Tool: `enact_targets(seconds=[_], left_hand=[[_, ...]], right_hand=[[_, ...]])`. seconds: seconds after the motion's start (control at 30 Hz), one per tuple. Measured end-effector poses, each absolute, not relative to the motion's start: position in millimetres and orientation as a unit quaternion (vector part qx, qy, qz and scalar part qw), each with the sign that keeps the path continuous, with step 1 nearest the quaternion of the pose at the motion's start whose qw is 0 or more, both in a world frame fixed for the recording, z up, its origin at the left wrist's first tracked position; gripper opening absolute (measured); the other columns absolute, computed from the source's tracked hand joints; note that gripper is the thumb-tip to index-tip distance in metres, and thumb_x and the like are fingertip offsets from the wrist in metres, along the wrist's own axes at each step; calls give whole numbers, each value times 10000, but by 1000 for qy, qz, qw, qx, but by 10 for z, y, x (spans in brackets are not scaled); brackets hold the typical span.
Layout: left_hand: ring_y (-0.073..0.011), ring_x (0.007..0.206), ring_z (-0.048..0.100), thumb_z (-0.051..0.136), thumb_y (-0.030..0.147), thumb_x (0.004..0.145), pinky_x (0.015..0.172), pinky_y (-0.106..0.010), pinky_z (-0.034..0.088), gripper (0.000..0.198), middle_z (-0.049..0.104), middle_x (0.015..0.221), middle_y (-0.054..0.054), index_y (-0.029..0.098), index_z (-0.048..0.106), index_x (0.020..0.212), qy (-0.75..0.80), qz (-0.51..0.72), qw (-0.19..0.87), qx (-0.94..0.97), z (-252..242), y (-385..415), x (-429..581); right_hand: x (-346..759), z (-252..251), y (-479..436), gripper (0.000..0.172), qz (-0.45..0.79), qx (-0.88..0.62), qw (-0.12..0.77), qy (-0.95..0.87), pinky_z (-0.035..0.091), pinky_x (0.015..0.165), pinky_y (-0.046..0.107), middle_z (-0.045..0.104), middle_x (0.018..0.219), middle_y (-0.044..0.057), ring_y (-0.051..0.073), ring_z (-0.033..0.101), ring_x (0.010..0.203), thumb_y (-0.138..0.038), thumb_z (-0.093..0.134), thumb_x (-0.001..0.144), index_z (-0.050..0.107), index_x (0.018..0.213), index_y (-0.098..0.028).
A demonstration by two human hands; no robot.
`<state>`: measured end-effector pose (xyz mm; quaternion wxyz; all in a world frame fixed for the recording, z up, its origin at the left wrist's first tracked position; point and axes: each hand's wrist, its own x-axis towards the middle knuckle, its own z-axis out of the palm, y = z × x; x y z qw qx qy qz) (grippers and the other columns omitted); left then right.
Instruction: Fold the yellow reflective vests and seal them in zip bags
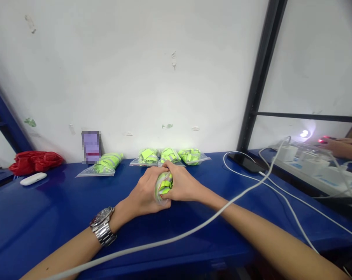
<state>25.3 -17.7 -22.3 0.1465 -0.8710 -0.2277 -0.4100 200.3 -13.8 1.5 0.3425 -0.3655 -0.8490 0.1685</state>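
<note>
Seemingly partway: clasping bagged yellow-green bundle (166,182) over desk (62,210) with fingers of left hand (145,190) and right hand (185,182). Already laid near wall (135,77): four similar bags (191,156). Apparently unfinished: held one.

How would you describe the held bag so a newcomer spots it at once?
Over the blue table before the white wall, the left hand and right hand meet. Between them is a clear bag with yellow-green contents; unlike the four similar bags lying nearer the wall, it alone is held.
</note>
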Motion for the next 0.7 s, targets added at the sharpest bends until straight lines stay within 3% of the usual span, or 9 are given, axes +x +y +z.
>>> enact_targets(seconds=[0.13,0.23,0.33,0.5,0.7], left_hand=[[-254,975,650,679,243,639,829,-369,567,666,621,1099,-121,149,434,1251,-225,-426,146,-864,-218,-155,190],[-225,946,661,703,246,671,815,-331,572,644,632,1075,-117,134,446,1251,-208,-437,139,-864,-209,-159,172],[-224,966,656,710,243,688,821,-325,570,628,627,1082,-128,121,450,1246,-191,-433,130,-872,-217,-166,171],[-257,1035,622,703,217,707,870,-380,553,636,618,1109,-150,112,431,1272,-173,-421,132,-880,-240,-182,185],[-237,893,617,620,155,725,782,-398,536,486,633,990,-114,136,464,1185,-175,-425,168,-872,-199,-233,258]], right_hand=[[2186,88,-41,590,350,-275,291,-847,472,764,321,575,1056,57,188,582,887,-392,775,668,515,1159,-192],[2255,31,53,558,449,-258,289,-805,508,710,303,543,1065,52,147,606,804,-452,714,756,524,1222,-211],[2218,-58,88,549,410,-279,317,-808,499,615,270,558,933,24,123,600,683,-455,755,718,539,1151,-196],[2062,-86,-31,392,336,-348,334,-809,410,423,216,558,626,-39,126,584,464,-438,734,716,482,889,-192],[1937,-65,-152,239,270,-438,338,-788,361,339,183,552,501,-45,152,598,403,-236,656,630,436,717,-204]])
